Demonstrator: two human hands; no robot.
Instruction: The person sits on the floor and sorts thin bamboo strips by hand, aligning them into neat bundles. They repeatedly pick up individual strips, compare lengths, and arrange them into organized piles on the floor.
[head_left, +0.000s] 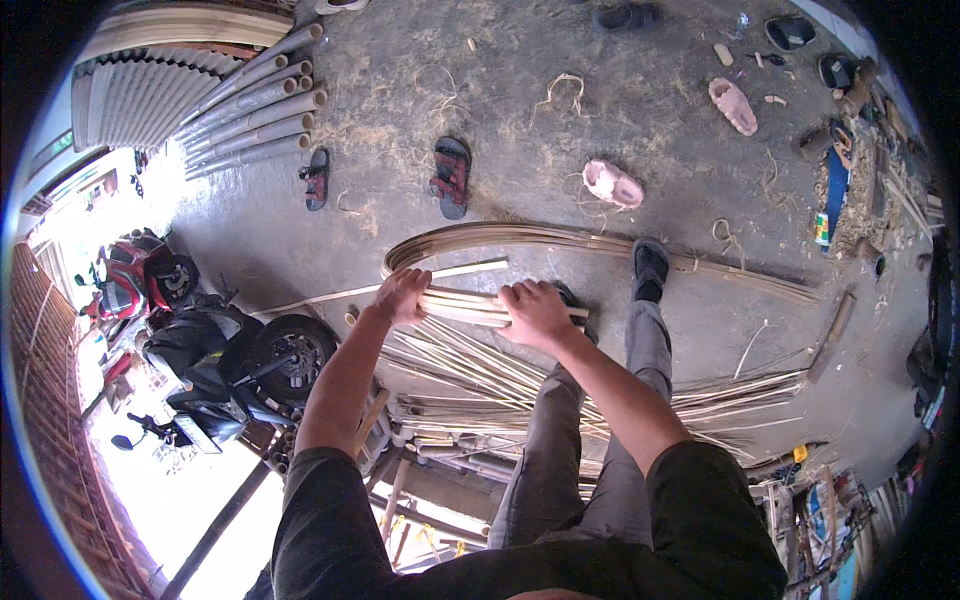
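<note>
A bundle of pale bamboo strips spans the gap between my two hands, held above the floor. My left hand is wrapped round the bundle's left end. Farther right, my right hand grips the same strips, and their ends poke out past it near my foot. One loose strip runs just beyond the bundle. Beneath my hands, many thin split bamboo strips lie spread on the floor. A long bent bunch of bamboo strips curves round on the far side. My fingers partly hide the held strips.
Motorcycles, a black one and a red one, stand at the left. Bamboo poles lie at the far left. Sandals and pink clogs are scattered on the concrete floor. Clutter and wood shavings line the right.
</note>
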